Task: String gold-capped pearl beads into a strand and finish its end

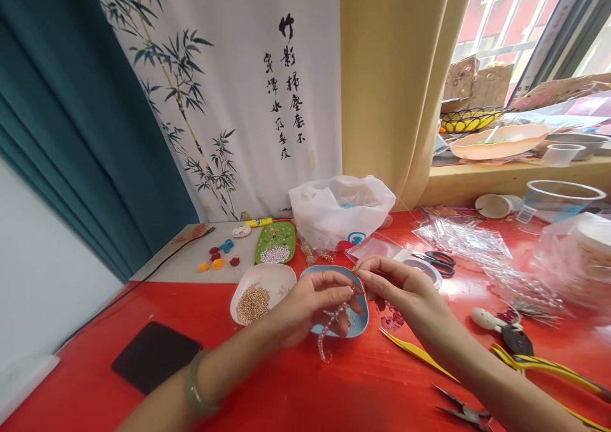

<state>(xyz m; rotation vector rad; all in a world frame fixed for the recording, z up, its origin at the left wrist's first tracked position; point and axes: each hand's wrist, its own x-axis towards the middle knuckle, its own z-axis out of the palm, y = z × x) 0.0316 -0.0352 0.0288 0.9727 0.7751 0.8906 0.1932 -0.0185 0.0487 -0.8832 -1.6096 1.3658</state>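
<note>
**Clear beaded strand held between 2 hands above a pale blue bowl**

The left hand has its fingers curled, nearly closed, on a strand of clear, glassy beads; part of the strand drapes over them and its loose end hangs below, in front of the pale blue plastic bowl. The right hand comes in from the other side, thumb and finger drawn together in a pinch just beside the left fingertips. Whether anything fine lies in that pinch is too small to tell.

The left hand seems to steady the strand, leaving the right free for finer handling. Working over the bowl probably means a dropped bead would be caught there (small round ones could roll off across the glossy red bench).

To the left, the cream bowl of small gold beads stands beside the blue bowl, and the green tray with white beads sits behind it; separate containers presumably keep the kinds apart. The yellow pointed tweezers and the dark-jawed pliers lie on the right, perhaps for easy reach, with the black-handled scissors farther back.
</note>
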